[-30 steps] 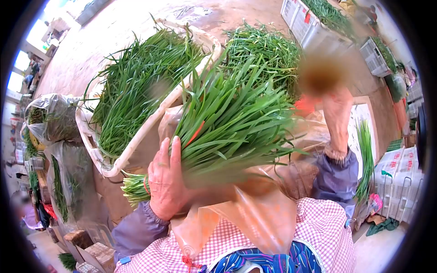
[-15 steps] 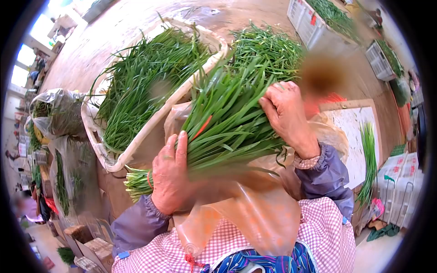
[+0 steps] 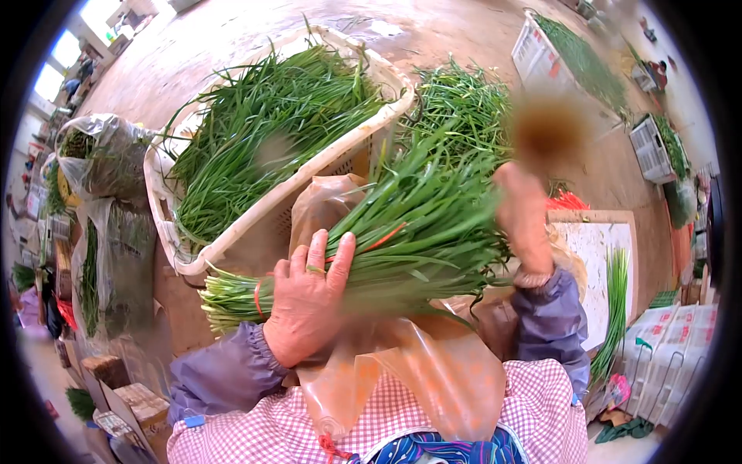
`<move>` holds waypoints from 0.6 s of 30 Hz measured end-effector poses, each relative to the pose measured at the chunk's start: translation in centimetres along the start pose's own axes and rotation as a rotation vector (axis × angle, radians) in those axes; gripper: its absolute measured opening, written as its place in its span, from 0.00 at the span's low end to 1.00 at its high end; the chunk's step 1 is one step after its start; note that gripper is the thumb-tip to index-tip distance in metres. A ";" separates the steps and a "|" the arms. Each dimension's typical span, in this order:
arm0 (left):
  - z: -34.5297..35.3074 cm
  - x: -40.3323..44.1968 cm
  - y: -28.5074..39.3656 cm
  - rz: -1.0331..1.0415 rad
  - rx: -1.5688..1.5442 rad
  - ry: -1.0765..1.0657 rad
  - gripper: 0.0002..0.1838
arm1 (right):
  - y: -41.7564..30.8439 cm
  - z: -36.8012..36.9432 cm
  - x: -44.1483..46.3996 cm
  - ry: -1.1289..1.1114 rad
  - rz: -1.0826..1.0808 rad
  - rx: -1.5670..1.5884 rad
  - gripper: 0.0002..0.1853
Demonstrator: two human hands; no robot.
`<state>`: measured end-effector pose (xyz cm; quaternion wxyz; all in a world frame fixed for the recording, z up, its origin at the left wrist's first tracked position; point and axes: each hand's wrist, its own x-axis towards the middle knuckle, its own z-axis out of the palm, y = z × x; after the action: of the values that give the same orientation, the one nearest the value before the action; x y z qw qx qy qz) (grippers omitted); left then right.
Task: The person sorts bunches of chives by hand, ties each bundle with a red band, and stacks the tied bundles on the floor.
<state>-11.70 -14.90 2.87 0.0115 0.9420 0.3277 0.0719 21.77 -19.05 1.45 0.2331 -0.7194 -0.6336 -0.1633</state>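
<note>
A large bunch of garlic chives (image 3: pixel 433 224) lies across my lap, pale cut stems to the left and green leaves spreading up to the right. A red band (image 3: pixel 257 298) circles the stem end, and another red strip shows among the leaves. My left hand (image 3: pixel 309 301), wearing a ring, is wrapped over the bunch just right of the band. At the leafy end is my right hand (image 3: pixel 524 220), blurred by motion, its fingers smeared. Under the bunch, a clear plastic apron (image 3: pixel 425 371) covers my checked clothing.
A white crate (image 3: pixel 309 168) heaped with loose chives stands ahead on the left. Beside it lies a chive pile (image 3: pixel 464 108). On the right, a white board (image 3: pixel 583 232) has a thin chive bundle (image 3: pixel 614 309) near its edge. Plastic-wrapped bags (image 3: pixel 116 263) stand left.
My right hand has moved right and slightly down along the leaves. My left hand has shifted right along the bunch, away from the banded stem end. The view has shifted slightly.
</note>
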 end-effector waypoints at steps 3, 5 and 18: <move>0.3 0.0 0.4 0.007 0.040 0.028 0.33 | 4.5 -0.2 1.5 0.118 0.150 -0.059 0.05; 0.5 -0.1 0.6 0.005 0.051 0.034 0.32 | 3.5 -2.1 3.3 0.160 0.204 0.183 0.11; 0.8 -0.1 1.5 0.017 0.098 0.050 0.26 | -5.8 2.5 9.6 -0.552 -0.355 0.382 0.15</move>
<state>-10.74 -16.18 2.13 -0.0435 0.9421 0.3230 0.0792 17.27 -9.17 5.15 0.1517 -0.5590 -0.8063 0.1200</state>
